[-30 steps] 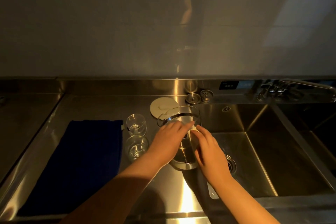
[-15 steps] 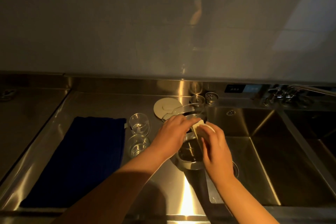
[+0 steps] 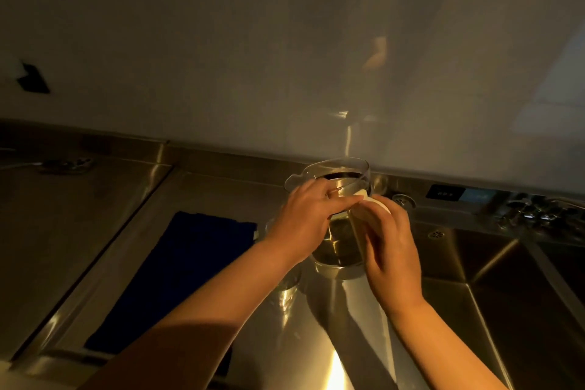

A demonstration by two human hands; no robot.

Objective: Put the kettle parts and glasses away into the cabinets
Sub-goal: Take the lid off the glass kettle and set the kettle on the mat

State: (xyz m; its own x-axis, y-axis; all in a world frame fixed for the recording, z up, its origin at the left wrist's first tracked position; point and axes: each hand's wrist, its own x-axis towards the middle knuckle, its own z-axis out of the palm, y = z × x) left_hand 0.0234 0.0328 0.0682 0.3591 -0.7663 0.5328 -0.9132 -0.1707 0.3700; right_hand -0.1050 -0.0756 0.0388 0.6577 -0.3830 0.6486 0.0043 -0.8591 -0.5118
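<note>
A: What do the two hands grasp?

B: Both grasp the glass kettle body [image 3: 335, 215], a clear vessel with a steel base and a pouring lip at its upper left. The left hand [image 3: 304, 218] reaches over the near rim, fingers curled across the glass wall. The right hand [image 3: 389, 250] wraps the pale handle [image 3: 361, 196] on the vessel's right side, thumb pressed near its top.

A: Where does the vessel stand?

B: Above the steel counter [image 3: 196, 193], at the left edge of the sink basin [image 3: 493, 266]. Whether its base touches the counter cannot be told from this view; it appears raised.

A: And the glasses?

B: One drinking glass [image 3: 286, 282] shows below the left wrist, mostly covered by the forearm. A second rim [image 3: 269, 226] is just visible beside the left hand, next to the dark blue cloth [image 3: 186, 269] lying flat on the counter.

A: What lies behind?

B: A plain wall panel [image 3: 221, 41] and, at right, a small black control panel [image 3: 444, 192] beside the tap fittings [image 3: 535, 210].
</note>
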